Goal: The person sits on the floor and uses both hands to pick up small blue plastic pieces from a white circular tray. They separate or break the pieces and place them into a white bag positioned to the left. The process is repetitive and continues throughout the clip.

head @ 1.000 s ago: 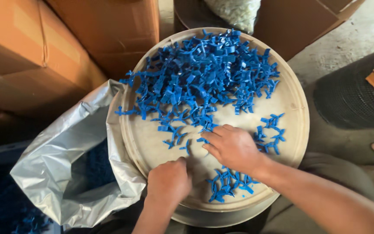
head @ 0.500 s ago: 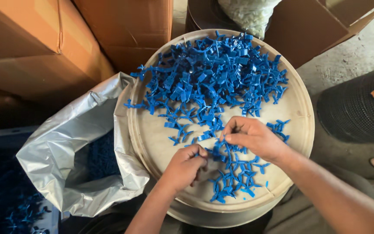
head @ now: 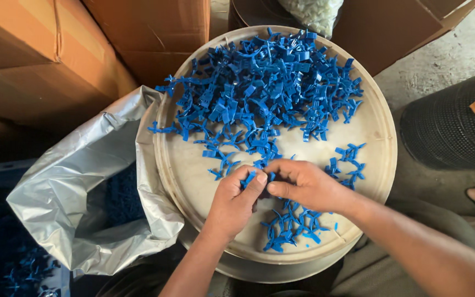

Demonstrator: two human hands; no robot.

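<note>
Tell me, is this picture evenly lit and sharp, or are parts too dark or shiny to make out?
Head view: daylight falls evenly on the round tray and the blue plastic pieces, which look sharp; the silver bag catches a soft glare on its creases; the lower left corner lies in deep shadow; the left hand and right hand are crisp, with little motion blur.

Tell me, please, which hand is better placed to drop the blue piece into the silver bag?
Probably the left hand: it pinches the blue piece and sits nearer the silver bag beside the round tray. The right hand is farther away.
</note>
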